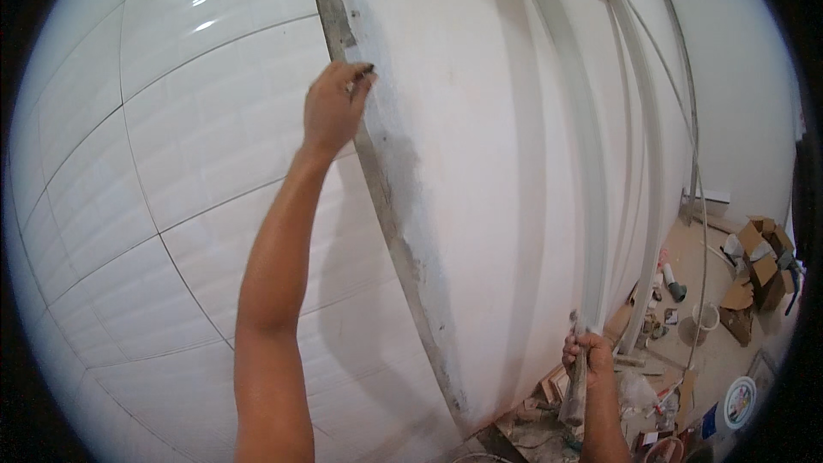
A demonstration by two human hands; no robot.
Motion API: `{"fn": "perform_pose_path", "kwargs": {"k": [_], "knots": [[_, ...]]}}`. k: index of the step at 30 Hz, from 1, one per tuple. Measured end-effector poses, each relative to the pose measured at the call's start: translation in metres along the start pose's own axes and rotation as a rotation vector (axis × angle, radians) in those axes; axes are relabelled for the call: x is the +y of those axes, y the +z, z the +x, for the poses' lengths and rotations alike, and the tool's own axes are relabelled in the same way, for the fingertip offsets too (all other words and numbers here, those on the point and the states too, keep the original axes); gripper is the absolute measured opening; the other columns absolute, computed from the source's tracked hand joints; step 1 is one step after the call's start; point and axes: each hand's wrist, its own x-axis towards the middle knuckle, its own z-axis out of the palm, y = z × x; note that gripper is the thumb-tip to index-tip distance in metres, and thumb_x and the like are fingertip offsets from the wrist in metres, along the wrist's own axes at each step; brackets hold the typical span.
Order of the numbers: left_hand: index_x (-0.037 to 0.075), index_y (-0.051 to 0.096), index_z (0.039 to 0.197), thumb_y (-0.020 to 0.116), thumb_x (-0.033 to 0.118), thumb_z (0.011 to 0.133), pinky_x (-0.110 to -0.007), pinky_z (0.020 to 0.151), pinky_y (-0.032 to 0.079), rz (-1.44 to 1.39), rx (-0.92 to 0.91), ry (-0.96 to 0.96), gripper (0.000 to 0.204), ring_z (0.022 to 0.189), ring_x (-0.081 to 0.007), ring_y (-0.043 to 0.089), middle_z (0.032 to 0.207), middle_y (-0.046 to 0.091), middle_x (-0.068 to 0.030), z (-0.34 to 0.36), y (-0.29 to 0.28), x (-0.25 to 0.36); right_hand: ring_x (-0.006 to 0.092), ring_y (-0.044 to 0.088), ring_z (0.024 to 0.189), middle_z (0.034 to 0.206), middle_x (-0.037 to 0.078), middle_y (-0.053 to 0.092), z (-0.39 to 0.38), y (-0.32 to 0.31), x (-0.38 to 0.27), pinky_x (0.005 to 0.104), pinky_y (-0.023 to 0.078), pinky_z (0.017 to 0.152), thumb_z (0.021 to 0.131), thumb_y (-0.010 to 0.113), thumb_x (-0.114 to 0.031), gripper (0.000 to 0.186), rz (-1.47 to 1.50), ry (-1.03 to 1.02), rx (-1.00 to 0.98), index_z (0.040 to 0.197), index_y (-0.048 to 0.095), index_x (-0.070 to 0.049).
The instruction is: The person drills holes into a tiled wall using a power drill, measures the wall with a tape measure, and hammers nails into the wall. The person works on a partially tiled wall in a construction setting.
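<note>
My left hand [333, 111] is raised against the wall at the edge of the white tiles [214, 137]. Its fingers pinch a small dark piece [369, 69], too small to name, beside the rough grey cement strip [390, 206]. Several small dark spots dot that strip. Lower on the right, my right hand [593, 351] is closed around a dusty grey, stick-like tool [575, 399]. The tool's wider end points down and a narrow end shows above the fist; its exact kind cannot be made out.
A pale frame [591, 180] stands along the white wall. At the right are torn cardboard boxes [759, 270], a white bucket [705, 319], a grey-ended pipe [675, 285] and a round white lid [739, 400]. Scraps and tools clutter the floor, and long thin strips [690, 94] lean in the corner.
</note>
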Motion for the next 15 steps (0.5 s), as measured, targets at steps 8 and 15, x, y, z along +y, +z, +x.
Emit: {"fn": "perform_pose_path", "kwargs": {"k": [8, 15], "knots": [[0.01, 0.071, 0.104, 0.066, 0.027, 0.091, -0.043, 0.078, 0.053, 0.21, 0.121, -0.1, 0.022, 0.092, -0.0334, 0.067, 0.098, 0.072, -0.0119, 0.111, 0.001, -0.057, 0.0185, 0.052, 0.046, 0.065, 0.009, 0.054, -0.058, 0.079, 0.046, 0.0347, 0.046, 0.043, 0.1, 0.057, -0.031, 0.04, -0.558, -0.172, -0.557, 0.122, 0.05, 0.002], [0.015, 0.074, 0.104, 0.062, 0.036, 0.093, -0.042, 0.082, 0.053, 0.335, -0.029, -0.081, 0.026, 0.094, -0.0312, 0.069, 0.102, 0.072, -0.0089, 0.12, 0.013, -0.061, 0.0149, 0.053, 0.049, 0.066, 0.006, 0.053, -0.05, 0.147, 0.049, 0.032, 0.046, 0.044, 0.102, 0.051, -0.026, 0.038, -1.028, -0.12, -0.558, 0.125, 0.045, 0.003]]}}
